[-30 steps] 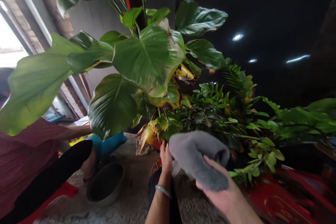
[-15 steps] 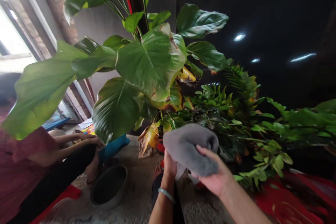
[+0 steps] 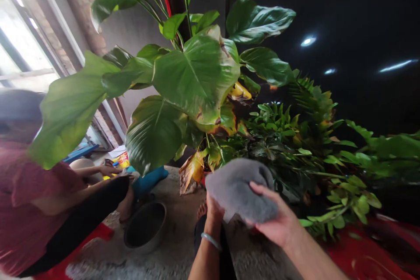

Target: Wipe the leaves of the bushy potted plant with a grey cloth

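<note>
A soft grey cloth (image 3: 241,188), folded into a thick bundle, is held up between my two hands. My left hand (image 3: 215,208) grips its lower left side, with most of the fingers hidden behind it. At the lower right edge, my right hand (image 3: 277,216) pinches the cloth, one digit lying over its upper face. A white piece (image 3: 230,216) shows just under the bundle. Directly beyond stands a tall plant with broad green leaves (image 3: 197,74), some browned at the edges. Its yellow withered leaf (image 3: 193,168) hangs behind the cloth.
A person in a reddish top (image 3: 36,201) sits at the left, hands near a yellow packet. A metal basin (image 3: 146,227) stands on the concrete floor (image 3: 177,210). More leafy plants (image 3: 295,153) fill the right, before a dark glossy panel (image 3: 361,26). Something red (image 3: 361,253) lies lower right.
The view has shifted slightly left, so the scene sits further right. Both hands still hold the cloth, which has turned a little. The seated person's hands have moved slightly.
</note>
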### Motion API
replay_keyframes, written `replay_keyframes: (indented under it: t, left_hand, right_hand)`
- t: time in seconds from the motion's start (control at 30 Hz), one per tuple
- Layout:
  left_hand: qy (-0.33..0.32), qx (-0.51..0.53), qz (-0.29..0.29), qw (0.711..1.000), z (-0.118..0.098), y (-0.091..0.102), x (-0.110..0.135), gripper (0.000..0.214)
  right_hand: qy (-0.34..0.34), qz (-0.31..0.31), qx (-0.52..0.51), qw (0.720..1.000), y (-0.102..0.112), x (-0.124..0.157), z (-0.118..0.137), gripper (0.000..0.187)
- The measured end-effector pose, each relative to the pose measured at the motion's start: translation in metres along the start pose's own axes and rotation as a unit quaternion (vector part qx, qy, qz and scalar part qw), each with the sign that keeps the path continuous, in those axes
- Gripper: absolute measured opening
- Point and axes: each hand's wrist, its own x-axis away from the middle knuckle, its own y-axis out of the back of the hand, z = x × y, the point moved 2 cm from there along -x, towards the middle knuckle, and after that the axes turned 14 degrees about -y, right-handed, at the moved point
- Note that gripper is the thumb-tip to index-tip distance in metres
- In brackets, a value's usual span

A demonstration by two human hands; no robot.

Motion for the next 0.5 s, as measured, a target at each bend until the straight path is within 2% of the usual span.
replay_keyframes:
  t: [0.07, 0.1, 0.17, 0.27, 0.37, 0.43, 0.5]
  left_hand:
    - [0.001, -0.002, 0.005, 1.0, 0.0, -0.002, 0.002, 0.051]
    - [0.008, -0.002, 0.012, 1.0, 0.0, -0.003, 0.003, 0.054]
    - [0.022, 0.004, 0.031, 0.999, 0.0, -0.005, 0.004, 0.058]
    - [0.029, 0.022, 0.046, 0.998, -0.003, -0.004, 0.006, 0.057]
    - [0.049, 0.024, 0.027, 0.998, -0.005, -0.002, 0.008, 0.054]
    - [0.045, 0.032, 0.015, 0.998, -0.006, -0.002, 0.008, 0.054]
    - [0.016, 0.049, 0.01, 0.999, -0.007, -0.004, 0.008, 0.052]
  right_hand:
    - [0.053, 0.084, 0.009, 0.995, -0.022, 0.0, 0.021, 0.008]
    - [0.069, 0.104, 0.009, 0.992, -0.031, -0.004, 0.029, 0.008]
    - [0.066, 0.08, 0.004, 0.995, -0.038, -0.018, 0.034, 0.01]
    - [0.024, -0.028, -0.003, 0.999, -0.015, -0.034, 0.012, 0.02]
    - [-0.022, -0.112, -0.004, 0.993, 0.02, -0.026, -0.018, 0.023]
    - [-0.038, -0.124, -0.01, 0.991, 0.028, -0.01, -0.024, 0.016]
    - [-0.015, -0.07, -0.014, 0.997, 0.017, 0.004, -0.012, 0.01]
